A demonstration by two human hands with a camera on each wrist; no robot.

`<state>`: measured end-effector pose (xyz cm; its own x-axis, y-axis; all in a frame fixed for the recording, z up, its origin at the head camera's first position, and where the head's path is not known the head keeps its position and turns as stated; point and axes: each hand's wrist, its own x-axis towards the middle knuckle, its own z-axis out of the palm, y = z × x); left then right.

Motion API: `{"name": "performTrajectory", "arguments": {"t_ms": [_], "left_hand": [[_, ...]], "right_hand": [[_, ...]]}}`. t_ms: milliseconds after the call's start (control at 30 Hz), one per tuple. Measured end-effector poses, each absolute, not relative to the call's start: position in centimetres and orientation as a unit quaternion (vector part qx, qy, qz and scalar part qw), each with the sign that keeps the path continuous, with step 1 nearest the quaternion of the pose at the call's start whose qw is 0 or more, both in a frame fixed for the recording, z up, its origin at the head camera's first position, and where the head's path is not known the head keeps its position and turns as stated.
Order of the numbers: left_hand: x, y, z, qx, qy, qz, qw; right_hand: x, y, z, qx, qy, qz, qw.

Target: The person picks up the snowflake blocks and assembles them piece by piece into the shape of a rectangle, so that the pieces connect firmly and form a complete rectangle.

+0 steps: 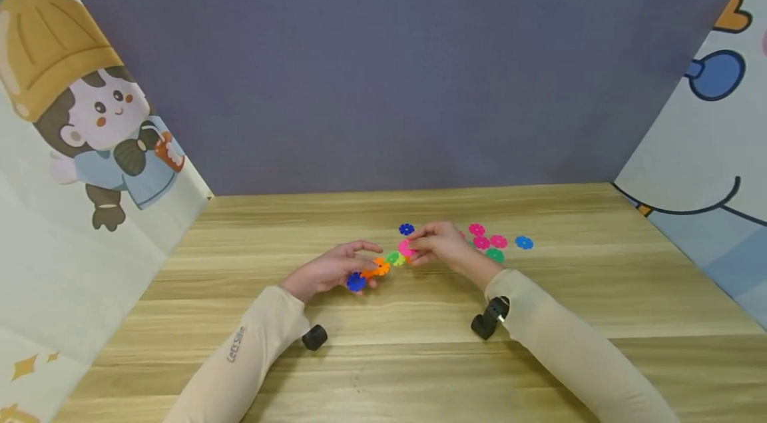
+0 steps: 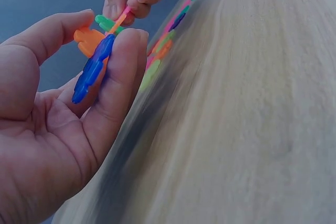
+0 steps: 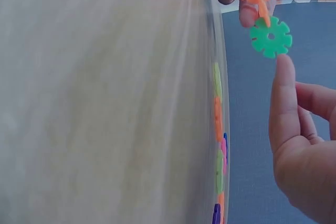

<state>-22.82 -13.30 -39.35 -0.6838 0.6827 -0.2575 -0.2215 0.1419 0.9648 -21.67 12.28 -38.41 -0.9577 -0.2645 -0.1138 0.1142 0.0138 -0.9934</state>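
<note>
Cream sleeves (image 1: 575, 336) reach in from seven and five o'clock over a wood-grain tabletop (image 1: 395, 356). From where I stand, the left hand (image 1: 323, 270) grips a short chain (image 1: 380, 267) of notched flower discs, while the right hand (image 1: 446, 246) pinches a pink disc (image 1: 405, 248) at the chain's two-o'clock end. Whether it has slotted into the green disc (image 3: 283, 39) I can't tell. Loose pink discs (image 1: 481, 242) lie at three o'clock from the right hand. I'd brace the chain near the joint, align notches crosswise, then push straight.
</note>
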Motion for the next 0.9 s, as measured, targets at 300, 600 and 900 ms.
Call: {"name": "performTrajectory", "arguments": {"t_ms": [300, 600, 900], "left_hand": [[-22.8, -12.9, -39.1, 0.168, 0.662, 0.638, 0.355], [-22.7, -12.3, -39.4, 0.138, 0.684, 0.646, 0.311], [-22.9, -11.7, -39.2, 0.134, 0.694, 0.647, 0.287]], "right_hand": [[-21.5, 12.0, -38.4, -0.068, 0.684, -0.712, 0.144], [-21.6, 11.7, -38.5, -0.059, 0.688, -0.71, 0.135], [-21.2, 10.9, -38.3, -0.077, 0.683, -0.715, 0.124]]}}
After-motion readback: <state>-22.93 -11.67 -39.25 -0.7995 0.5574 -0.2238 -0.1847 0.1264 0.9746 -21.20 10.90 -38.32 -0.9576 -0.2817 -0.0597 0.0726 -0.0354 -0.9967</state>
